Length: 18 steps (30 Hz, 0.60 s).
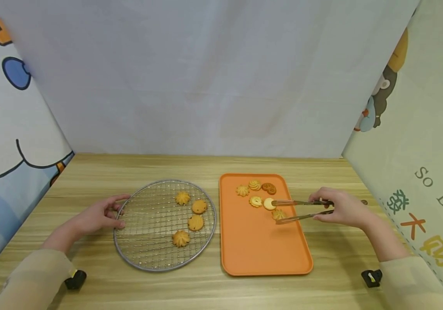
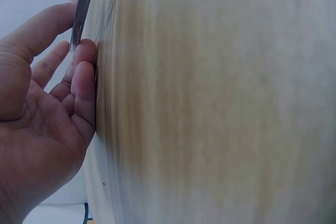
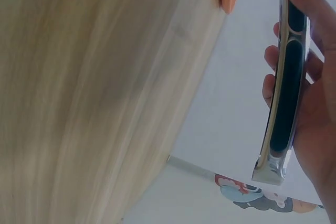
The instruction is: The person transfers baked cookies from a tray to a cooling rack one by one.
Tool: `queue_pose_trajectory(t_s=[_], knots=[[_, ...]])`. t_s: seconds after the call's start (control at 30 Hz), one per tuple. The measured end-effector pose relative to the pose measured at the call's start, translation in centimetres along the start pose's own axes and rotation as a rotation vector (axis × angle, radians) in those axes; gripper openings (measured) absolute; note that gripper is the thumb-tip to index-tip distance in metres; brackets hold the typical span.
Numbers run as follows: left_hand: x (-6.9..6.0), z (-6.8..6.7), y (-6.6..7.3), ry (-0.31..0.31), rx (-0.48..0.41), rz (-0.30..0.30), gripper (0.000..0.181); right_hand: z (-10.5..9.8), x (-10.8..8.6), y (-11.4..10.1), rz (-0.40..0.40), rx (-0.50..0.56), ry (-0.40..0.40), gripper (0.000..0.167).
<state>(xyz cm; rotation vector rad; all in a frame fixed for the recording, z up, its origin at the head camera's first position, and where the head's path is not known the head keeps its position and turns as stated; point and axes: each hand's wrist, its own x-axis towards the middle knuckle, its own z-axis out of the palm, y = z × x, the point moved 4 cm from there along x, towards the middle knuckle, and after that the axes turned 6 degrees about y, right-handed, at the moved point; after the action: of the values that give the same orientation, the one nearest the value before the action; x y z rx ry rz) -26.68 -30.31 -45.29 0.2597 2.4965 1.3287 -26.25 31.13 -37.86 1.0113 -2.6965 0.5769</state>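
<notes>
My left hand (image 1: 99,215) holds the left rim of a round wire cooling rack (image 1: 147,234); in the left wrist view the thumb and fingers (image 2: 84,52) meet the rack's rim (image 2: 82,11). Several cookies lie on the rack's right half, among them a star-shaped cookie (image 1: 181,238). My right hand (image 1: 341,206) grips metal tongs (image 1: 302,216), whose dark-inlaid handle (image 3: 289,93) shows in the right wrist view. The tong arms are spread over an orange tray (image 1: 264,254). Their tips are around a star-shaped cookie (image 1: 279,214) and near a pale round cookie (image 1: 269,204); contact cannot be told.
Farther back on the tray lie more cookies, including a brown pretzel-shaped cookie (image 1: 269,188) and a ring cookie (image 1: 255,201). Tray and rack stand side by side on a wooden table (image 1: 147,292). A pale curtain (image 1: 206,86) closes off the back, with printed panels left and right.
</notes>
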Motion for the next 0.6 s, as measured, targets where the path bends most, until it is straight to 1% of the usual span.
queue_pose_trajectory(t_s=[0.33,0.6], knots=[[0.0,0.0,0.0,-0.004,-0.012,-0.002,0.091,0.6,0.1,1.1,0.066,-0.013,-0.073,0.036],[0.0,0.0,0.1,-0.002,0.004,-0.005,0.09,1.0,0.3,1.9,0.084,-0.006,-0.116,0.035]])
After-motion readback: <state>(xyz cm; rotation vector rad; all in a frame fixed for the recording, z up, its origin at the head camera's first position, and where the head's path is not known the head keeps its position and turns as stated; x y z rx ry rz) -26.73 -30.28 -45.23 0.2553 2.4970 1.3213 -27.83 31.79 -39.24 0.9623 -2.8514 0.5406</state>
